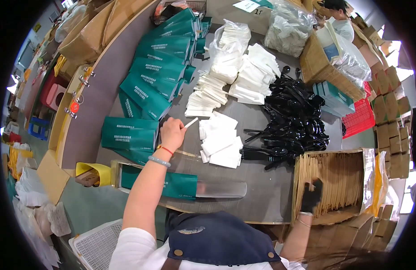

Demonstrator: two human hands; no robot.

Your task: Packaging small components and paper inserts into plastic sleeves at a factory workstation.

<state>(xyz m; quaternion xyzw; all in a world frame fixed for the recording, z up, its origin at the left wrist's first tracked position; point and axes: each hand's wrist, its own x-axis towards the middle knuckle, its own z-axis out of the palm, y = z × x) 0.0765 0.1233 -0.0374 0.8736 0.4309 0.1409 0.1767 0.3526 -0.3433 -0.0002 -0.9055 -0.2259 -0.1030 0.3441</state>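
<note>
Along the near edge of a grey bench (267, 197), open room stretches mid-span. Green pouches (147, 92) fan beside the left panel (109, 78); black cutlery (293, 105) heaps up to the far side of an open carton (369, 177) lined with wooden sticks (338, 180). White packets (221, 139) lie mid-bench. Within the carton's rim, a black-gloved right hand (311, 194) rests over the sticks, its grip impossible to tell; the left hand (173, 133) pinches a slim white piece (191, 122) near the packets.
</note>
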